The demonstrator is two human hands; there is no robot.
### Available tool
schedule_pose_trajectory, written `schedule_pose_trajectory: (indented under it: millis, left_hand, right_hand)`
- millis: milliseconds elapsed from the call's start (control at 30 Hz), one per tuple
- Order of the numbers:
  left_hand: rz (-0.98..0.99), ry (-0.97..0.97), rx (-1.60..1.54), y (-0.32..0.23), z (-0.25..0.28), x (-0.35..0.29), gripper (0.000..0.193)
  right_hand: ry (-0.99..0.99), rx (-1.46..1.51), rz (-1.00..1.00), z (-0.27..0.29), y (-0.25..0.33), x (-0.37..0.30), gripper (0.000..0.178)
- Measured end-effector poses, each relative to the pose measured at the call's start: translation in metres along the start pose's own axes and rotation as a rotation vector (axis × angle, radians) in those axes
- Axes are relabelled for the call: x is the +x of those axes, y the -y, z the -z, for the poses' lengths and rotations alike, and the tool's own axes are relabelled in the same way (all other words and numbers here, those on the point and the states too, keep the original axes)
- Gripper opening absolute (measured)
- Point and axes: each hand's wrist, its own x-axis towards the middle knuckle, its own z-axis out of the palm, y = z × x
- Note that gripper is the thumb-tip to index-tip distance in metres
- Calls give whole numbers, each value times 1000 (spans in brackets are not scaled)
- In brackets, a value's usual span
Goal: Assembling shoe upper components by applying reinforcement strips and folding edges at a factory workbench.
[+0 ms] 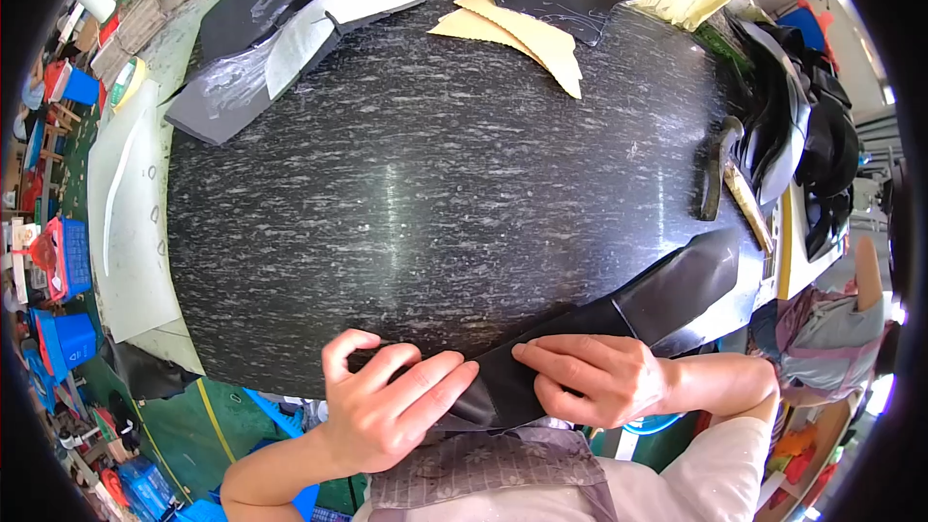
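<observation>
A long black piece of smooth, leather-like material (677, 290) lies along the near edge of the dark speckled table, with a seam line across its right part. My left hand (396, 401) has its fingers bent over the left end of this piece, pinching its edge. Close beside it, my right hand (594, 377) grips the same piece, thumb and fingertips pressed together at the fold. The part under my fingers is partly hidden. Between the two hands, the material bends down over the table edge toward my apron.
A hammer (742, 195) lies at the right, near stacked black pieces (773, 116). Yellow cut pieces (532, 39) and grey-black pieces (232, 87) lie at the far side. A white sheet (126, 222) covers the left edge. Another person (826, 353) is at the right.
</observation>
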Motion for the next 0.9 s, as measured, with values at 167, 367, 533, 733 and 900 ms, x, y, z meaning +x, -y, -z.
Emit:
schedule_pose_trajectory:
  millis: [167,367,533,733,900]
  left_hand:
    - [-212,-13,214,6,3,3,25]
    - [-500,89,387,17,6,2,31]
    - [-223,-63,50,30,6,-6,29]
    - [-203,-67,-37,33,5,-14,25]
    - [-219,-78,-52,33,0,-11,32]
  right_hand:
    - [97,-206,147,1,5,2,4]
    - [250,-119,65,8,12,23,15]
    - [207,-42,152,3,6,16,17]
    - [297,-152,147,2,18,26,21]
    - [197,-134,141,-13,18,37,20]
